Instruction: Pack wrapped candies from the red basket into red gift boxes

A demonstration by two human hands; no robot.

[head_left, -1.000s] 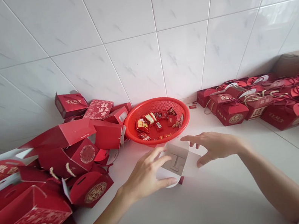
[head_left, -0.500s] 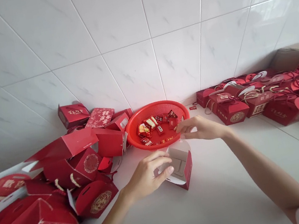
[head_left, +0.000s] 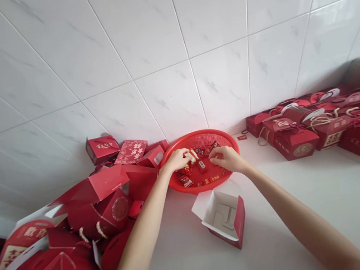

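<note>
Both hands reach into a red plastic basket (head_left: 206, 188) that holds small wrapped sweets and snacks. My left hand (head_left: 177, 159) is over its left side, fingers curled down at a cream-and-gold packet (head_left: 193, 156); whether they grip it is hidden. My right hand (head_left: 228, 159) is over the right side, thumb and fingers drawn together near dark red wrappers, and what is between them cannot be made out. A small red packet (head_left: 201, 165) with a white label lies between the hands. In front of the basket stands an open red gift box (head_left: 241, 223), white inside, its flap folded outward.
Red gift boxes (head_left: 94, 190) are heaped on the left, some with rope handles. Rows of closed red boxes (head_left: 296, 141) stand along the wall at right. A small red packet (head_left: 242, 137) lies on the floor beside the basket. White tiled wall (head_left: 166, 95) rises behind.
My left hand has left the open box and moved forward into the basket. My right hand has gone further into the basket. The view has shifted slightly.
</note>
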